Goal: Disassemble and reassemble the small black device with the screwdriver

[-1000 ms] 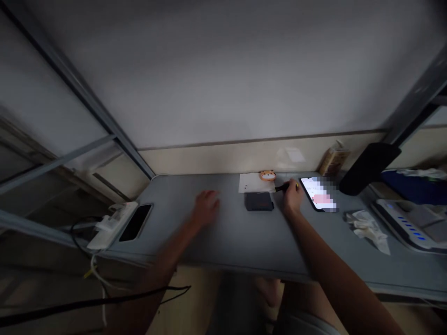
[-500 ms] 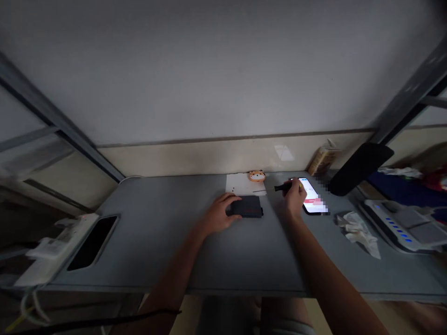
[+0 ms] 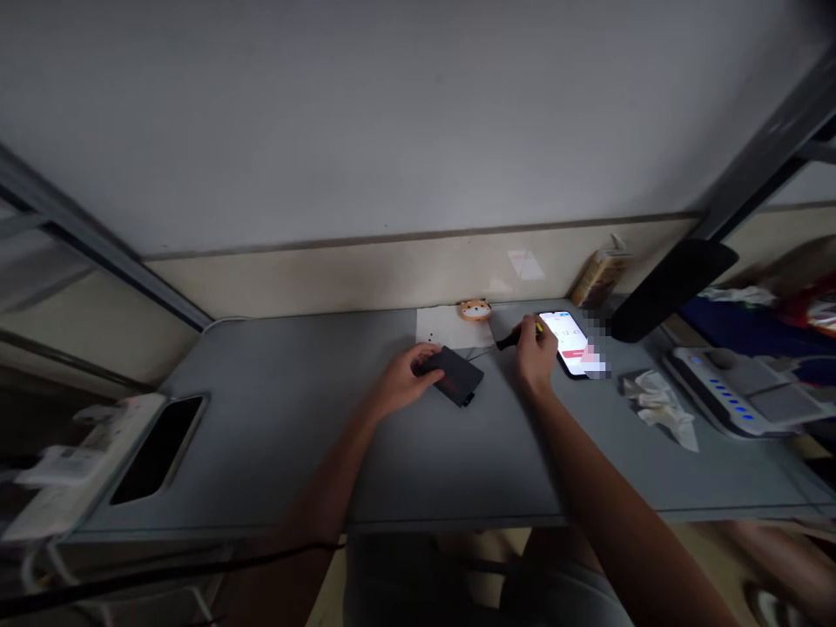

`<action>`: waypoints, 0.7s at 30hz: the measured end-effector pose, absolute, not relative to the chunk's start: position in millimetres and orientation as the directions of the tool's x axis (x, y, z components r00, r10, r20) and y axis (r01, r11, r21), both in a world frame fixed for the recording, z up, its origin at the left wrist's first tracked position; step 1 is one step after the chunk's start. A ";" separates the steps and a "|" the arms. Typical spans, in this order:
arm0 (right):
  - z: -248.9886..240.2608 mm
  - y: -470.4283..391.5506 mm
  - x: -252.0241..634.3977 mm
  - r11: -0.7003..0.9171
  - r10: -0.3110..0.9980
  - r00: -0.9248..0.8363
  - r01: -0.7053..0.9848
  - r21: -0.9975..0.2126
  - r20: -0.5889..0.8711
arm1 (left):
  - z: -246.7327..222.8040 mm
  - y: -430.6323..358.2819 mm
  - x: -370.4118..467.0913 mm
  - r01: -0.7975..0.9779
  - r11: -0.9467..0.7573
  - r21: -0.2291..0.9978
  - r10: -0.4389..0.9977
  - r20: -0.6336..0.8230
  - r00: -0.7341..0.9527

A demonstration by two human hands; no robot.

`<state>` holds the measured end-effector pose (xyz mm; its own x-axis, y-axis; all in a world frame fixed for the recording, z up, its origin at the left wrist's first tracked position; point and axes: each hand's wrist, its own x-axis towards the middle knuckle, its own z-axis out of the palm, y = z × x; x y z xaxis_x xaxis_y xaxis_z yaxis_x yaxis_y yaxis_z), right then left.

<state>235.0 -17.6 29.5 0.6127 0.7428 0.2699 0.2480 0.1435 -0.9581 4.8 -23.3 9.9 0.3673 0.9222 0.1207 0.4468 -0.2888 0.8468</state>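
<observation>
L hand (image 3: pixel 411 380) pinches dark box (image 3: pixel 461 374) mid-frame by one end only, R hand (image 3: pixel 537 352) grips screwdriver (image 3: pixel 508 339) right of ctr, so box could swivel & tip skid w/ pressure.

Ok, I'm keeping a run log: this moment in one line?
left hand: grips dark box; right hand: holds black-handled tool; white paper: beyond box
</observation>
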 end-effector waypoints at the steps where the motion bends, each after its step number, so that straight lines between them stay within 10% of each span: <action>1: 28.7 -17.2 234.9 0.144 0.742 0.615 0.240 -0.960 0.265 | 9.5 -20.8 2.7 0.431 -0.272 0.860 0.921 0.103 0.375; 21: 29.8 -16.5 233.4 0.103 0.814 0.548 0.191 -0.976 0.193 | 2.9 -26.3 7.6 0.490 -0.443 0.750 0.895 0.339 0.290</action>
